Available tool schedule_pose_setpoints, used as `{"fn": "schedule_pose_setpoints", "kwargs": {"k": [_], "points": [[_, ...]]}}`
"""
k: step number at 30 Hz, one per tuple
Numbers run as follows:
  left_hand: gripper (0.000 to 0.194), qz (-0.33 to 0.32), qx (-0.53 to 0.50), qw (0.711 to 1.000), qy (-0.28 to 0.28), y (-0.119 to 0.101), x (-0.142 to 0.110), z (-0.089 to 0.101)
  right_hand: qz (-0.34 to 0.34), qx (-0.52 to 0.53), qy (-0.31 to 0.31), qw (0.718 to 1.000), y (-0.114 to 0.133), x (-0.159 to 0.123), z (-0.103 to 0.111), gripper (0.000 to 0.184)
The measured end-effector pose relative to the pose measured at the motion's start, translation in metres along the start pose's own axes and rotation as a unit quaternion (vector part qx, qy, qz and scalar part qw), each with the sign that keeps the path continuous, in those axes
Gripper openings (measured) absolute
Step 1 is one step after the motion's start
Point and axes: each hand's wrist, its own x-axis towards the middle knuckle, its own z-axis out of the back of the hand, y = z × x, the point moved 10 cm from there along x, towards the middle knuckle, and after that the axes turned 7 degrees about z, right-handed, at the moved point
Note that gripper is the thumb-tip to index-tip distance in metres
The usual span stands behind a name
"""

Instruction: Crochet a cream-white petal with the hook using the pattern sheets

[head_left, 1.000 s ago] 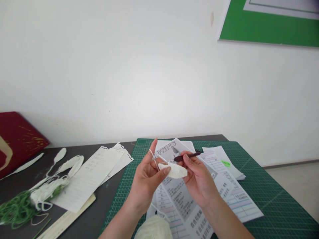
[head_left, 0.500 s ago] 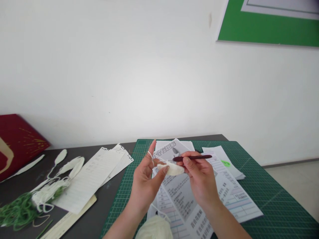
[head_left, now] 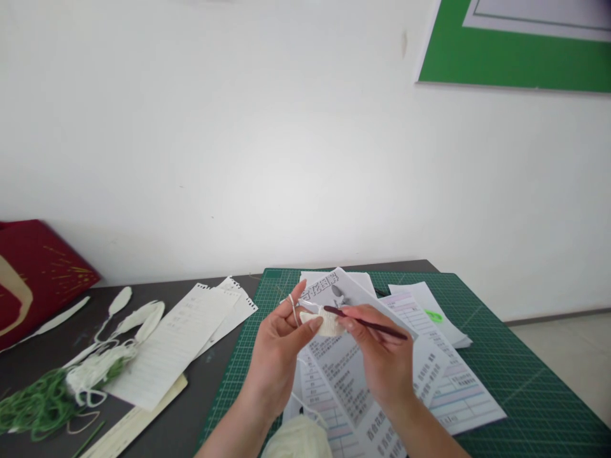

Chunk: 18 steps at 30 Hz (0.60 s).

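White stitched piece (head_left: 328, 326) held between both hands, dark red tool (head_left: 379, 327) slanting in at its upper edge

Piece is up off the papers, its long axis running roughly left to right. Left hand (head_left: 275, 350) has the left part pinched under the thumb, index finger raised, a white yarn strand (head_left: 293, 306) looped round it. Right hand (head_left: 387, 351) grips the tool's handle between thumb and fingers; fingertips sit at the piece's right end, touching or merely overlapping, cannot tell. Handle slopes from lower right to upper left, meeting the piece's top edge between the two hands. Tool's tip too small and pale to read. Both hands equally close, left with the firmer hold; thumb and fingers mask both ends of the piece.

Around: white yarn ball (head_left: 298, 439) below, by the left forearm, well apart from the piece. Printed sheets (head_left: 351, 388) under the hands, on a green cutting mat (head_left: 520, 369). Green clip (head_left: 434, 316) beyond the right hand. Off left, on the dark table (head_left: 203, 381): handwritten pages (head_left: 174, 343) and tangled green yarn (head_left: 41, 404). Nothing seen blocking the space between the hands except their own fingers and the strand
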Motion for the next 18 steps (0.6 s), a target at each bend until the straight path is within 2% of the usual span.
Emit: {"fn": "schedule_pose_setpoints", "kwargs": {"k": [2,3,5,7,8,10,13,18], "points": [[0.070,-0.005,0.017,1.000,0.001,-0.002,-0.001,0.001,-0.148,0.125,-0.050,0.980,-0.031,-0.005,-0.001,0.006],[0.070,-0.004,0.025,1.000,0.002,-0.003,-0.001,0.001,-0.205,0.182,-0.061,0.960,-0.043,-0.009,-0.005,0.008],[0.071,-0.004,0.037,0.999,0.007,-0.004,-0.002,0.001,-0.287,0.271,-0.063,0.917,-0.058,-0.015,-0.015,0.014],[0.072,-0.005,0.042,0.999,0.008,-0.005,-0.003,0.001,-0.337,0.324,-0.055,0.882,-0.064,-0.019,-0.023,0.016],[0.072,-0.004,0.044,0.999,0.007,-0.005,-0.003,0.001,-0.349,0.336,-0.053,0.873,-0.066,-0.020,-0.024,0.016],[0.070,0.006,0.049,0.999,0.012,-0.004,-0.005,-0.001,-0.350,0.338,-0.052,0.872,-0.065,-0.019,-0.023,0.017],[0.060,0.030,0.058,0.997,0.047,-0.002,-0.008,-0.010,-0.314,0.317,-0.041,0.894,-0.057,-0.011,-0.018,0.017],[0.048,0.051,0.059,0.991,0.110,-0.001,-0.014,-0.028,-0.239,0.272,0.014,0.932,-0.038,0.002,-0.016,0.021]]}}
